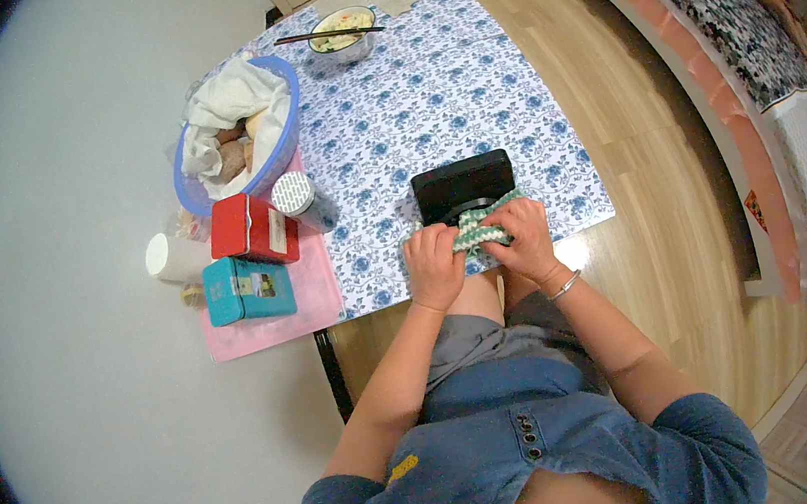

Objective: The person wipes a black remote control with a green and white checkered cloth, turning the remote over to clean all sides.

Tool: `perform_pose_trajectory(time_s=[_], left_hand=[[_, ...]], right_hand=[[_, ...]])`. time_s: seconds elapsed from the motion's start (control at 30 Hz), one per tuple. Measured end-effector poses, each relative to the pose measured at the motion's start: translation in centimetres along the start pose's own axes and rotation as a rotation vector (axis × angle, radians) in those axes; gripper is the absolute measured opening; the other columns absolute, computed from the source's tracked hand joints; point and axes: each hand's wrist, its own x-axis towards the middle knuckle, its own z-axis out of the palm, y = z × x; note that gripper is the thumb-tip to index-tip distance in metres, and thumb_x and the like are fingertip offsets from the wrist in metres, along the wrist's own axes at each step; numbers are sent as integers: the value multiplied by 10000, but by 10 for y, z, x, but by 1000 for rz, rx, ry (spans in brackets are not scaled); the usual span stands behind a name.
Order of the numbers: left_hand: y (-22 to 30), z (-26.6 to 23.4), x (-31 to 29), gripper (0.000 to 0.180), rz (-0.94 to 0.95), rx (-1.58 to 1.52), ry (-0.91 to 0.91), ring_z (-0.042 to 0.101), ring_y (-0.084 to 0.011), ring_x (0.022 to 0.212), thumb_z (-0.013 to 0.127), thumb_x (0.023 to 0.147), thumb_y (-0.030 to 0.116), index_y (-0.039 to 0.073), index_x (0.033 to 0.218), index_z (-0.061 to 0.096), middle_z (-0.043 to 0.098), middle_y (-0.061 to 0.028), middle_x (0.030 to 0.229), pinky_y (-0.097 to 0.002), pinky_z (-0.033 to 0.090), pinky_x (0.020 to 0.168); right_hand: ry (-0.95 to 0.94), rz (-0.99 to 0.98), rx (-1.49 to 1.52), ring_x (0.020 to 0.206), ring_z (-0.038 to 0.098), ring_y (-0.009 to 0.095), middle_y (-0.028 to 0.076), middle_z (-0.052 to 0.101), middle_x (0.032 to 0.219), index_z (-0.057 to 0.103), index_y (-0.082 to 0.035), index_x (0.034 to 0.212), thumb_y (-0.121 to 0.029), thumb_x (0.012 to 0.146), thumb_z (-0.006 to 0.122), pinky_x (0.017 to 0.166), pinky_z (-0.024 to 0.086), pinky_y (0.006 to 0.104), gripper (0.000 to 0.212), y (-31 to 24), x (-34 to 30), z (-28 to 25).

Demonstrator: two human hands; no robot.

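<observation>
A green-and-white knitted piece (478, 234) is stretched between my two hands at the near edge of the table. My left hand (437, 266) has its fingers curled round the left end. On the other end, the fingers of my right hand (524, 242) are closed too, with a silver bracelet at that wrist. Just beyond the knitting stands a black, flat-faced object (463, 182) with rounded corners. Its lower part is hidden by the knitting and my fingers, so I cannot tell its kind.
On the left stand a blue basket (293, 104) with a white cloth, a lidded jar (318, 212), red tin (260, 231), teal tin (249, 289) and white cup (173, 258) by a pink mat (315, 308). Farther back, chopsticks (297, 38) lie across a bowl (345, 50). A bed (703, 64) is right.
</observation>
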Motion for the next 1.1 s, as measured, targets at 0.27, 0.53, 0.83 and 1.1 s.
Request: perform_pose_trajectory(time_s=[0.27, 0.53, 0.83, 1.1], left_hand=[[-1, 0, 0, 329, 8, 27, 7, 474, -292, 941, 622, 644, 86, 65, 962, 538, 515, -96, 985, -414, 351, 816], [1, 2, 1, 320, -3, 25, -4, 476, -307, 948, 626, 646, 89, 60, 954, 544, 521, -111, 986, -420, 358, 833], [1, 3, 2, 321, 23, 58, 33, 488, -262, 904, 631, 627, 80, 75, 936, 545, 522, -73, 963, -388, 358, 783], [3, 1, 3, 338, 5, 63, 28, 484, -268, 910, 646, 611, 72, 75, 934, 546, 520, -78, 961, -393, 357, 787]], right_hand=[[-30, -3, -15, 864, 495, 247, 44, 544, 869, 581, -117, 866, -167, 627, 688, 785, 345, 372, 267, -3, 2, -3], [-14, -2, -46, 892, 496, 243, 42, 535, 902, 587, -135, 901, -209, 626, 704, 799, 343, 380, 308, 2, -2, 1], [-13, 13, -36, 877, 503, 232, 23, 552, 877, 591, -140, 886, -220, 626, 707, 798, 343, 381, 296, 2, -2, 0], [-42, 21, -41, 885, 503, 226, 21, 547, 889, 593, -147, 893, -229, 636, 704, 810, 338, 379, 292, 1, -1, 0]])
